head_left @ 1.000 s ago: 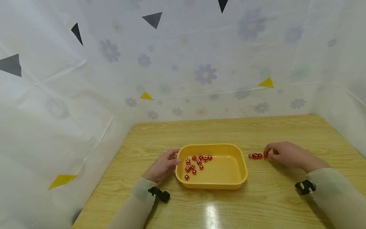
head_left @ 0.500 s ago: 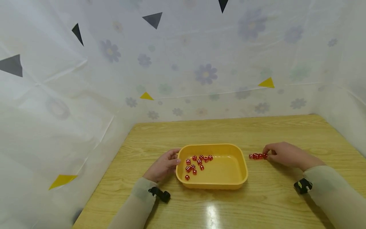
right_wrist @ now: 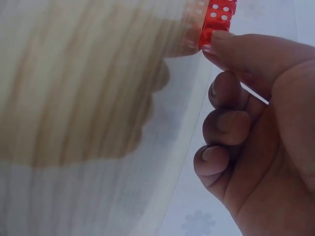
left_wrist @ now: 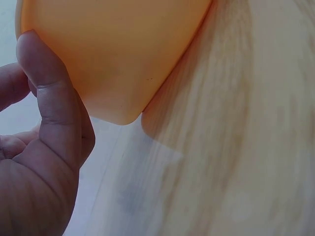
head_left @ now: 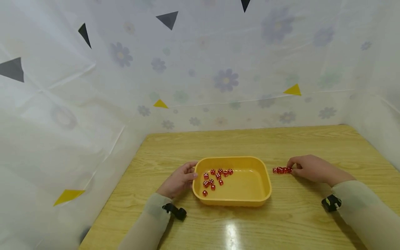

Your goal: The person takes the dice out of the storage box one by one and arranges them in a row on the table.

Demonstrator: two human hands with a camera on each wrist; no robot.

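Row-building step: the right hand [head_left: 307, 167] is pinched on the end die of the row of red dice [head_left: 282, 170] on the worktop [head_left: 281, 215], while the yellow tray [head_left: 232, 202], steadied by the left hand's [head_left: 178, 180] relaxed fingers, likely supplies the next die.

Staged recording booth: wooden table [head_left: 281, 146] enclosed by floral plastic sheeting [head_left: 218, 69] with triangle markers [head_left: 168, 19].

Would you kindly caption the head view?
Left hand touches yellow tray of dice; right hand touches a dice row.
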